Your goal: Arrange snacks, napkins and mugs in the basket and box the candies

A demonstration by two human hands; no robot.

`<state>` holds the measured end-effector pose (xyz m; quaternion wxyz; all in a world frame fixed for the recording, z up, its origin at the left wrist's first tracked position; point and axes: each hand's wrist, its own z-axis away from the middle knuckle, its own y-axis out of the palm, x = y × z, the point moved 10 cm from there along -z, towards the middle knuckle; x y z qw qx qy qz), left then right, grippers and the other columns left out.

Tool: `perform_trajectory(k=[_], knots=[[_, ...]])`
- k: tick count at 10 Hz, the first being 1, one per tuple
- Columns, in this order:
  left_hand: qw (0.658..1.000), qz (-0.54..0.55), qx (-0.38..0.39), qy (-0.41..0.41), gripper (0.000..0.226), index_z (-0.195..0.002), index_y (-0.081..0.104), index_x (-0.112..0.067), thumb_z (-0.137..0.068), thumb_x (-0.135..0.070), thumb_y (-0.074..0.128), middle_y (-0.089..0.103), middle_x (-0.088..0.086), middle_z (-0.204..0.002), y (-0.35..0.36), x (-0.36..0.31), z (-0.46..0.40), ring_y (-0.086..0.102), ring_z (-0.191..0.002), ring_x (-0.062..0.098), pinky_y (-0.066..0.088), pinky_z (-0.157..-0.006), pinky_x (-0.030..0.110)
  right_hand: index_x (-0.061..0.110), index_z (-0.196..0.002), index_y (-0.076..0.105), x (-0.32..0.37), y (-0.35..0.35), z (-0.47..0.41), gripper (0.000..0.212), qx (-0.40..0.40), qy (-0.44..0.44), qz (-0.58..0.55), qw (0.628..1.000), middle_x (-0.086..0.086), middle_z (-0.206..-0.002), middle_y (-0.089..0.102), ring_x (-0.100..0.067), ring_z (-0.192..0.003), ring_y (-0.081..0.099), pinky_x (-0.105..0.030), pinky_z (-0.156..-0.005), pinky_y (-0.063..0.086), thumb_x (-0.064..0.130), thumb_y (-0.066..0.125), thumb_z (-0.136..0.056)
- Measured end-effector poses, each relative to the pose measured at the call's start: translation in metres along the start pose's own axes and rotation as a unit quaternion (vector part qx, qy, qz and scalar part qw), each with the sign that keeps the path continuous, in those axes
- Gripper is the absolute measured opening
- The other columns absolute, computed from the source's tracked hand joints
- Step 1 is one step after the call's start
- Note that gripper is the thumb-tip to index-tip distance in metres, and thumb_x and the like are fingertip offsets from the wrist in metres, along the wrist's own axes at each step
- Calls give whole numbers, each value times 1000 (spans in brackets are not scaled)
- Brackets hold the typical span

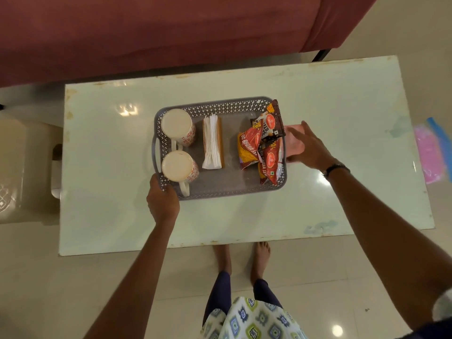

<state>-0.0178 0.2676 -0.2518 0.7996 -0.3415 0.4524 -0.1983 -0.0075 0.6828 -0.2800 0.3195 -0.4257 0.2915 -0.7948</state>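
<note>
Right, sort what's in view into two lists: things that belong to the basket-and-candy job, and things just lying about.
Part of the job:
grey basket
two upside-down mugs
napkin stack
snack packets
pink box, beside the basket
left hand, gripping the basket's near corner
right hand, on the pink box

Just lying about:
pink and blue item on the floor
beige stool
maroon sofa

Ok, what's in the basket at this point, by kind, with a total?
Inside the basket:
Mugs: 2, one upside down at the far left, one upside down at the near left
Napkin stacks: 1
Snack packets: 3 visible, one dark, two red
Total: 6
</note>
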Motion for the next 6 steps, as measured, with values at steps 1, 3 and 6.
perform_trajectory(k=[1,3,6], knots=[[1000,-6,3,7,35,-124,50,-10,-90,-9,43,63,19,-119,-2,-3,1,56,-110,40,46,-90,45,14,-147,25,-1,3,1,98,9,-26,4,1000,-18,-155,12,-40,-137,28,-50,-109,32,18,81,-67],[999,-20,24,39,46,-134,41,0,-88,-2,46,50,22,-137,-23,-32,19,47,-126,37,39,-103,43,15,-150,11,3,-12,34,79,-30,-2,16,999,-17,-158,-2,-36,-145,2,-53,-117,16,21,61,-89],[981,-19,23,191,45,-135,40,-7,-91,-7,47,50,16,-138,-118,-184,57,45,-129,32,39,-105,41,18,-149,13,124,-133,106,66,-94,-69,50,992,-12,-159,3,-37,-145,5,-48,-118,14,24,50,-95]])
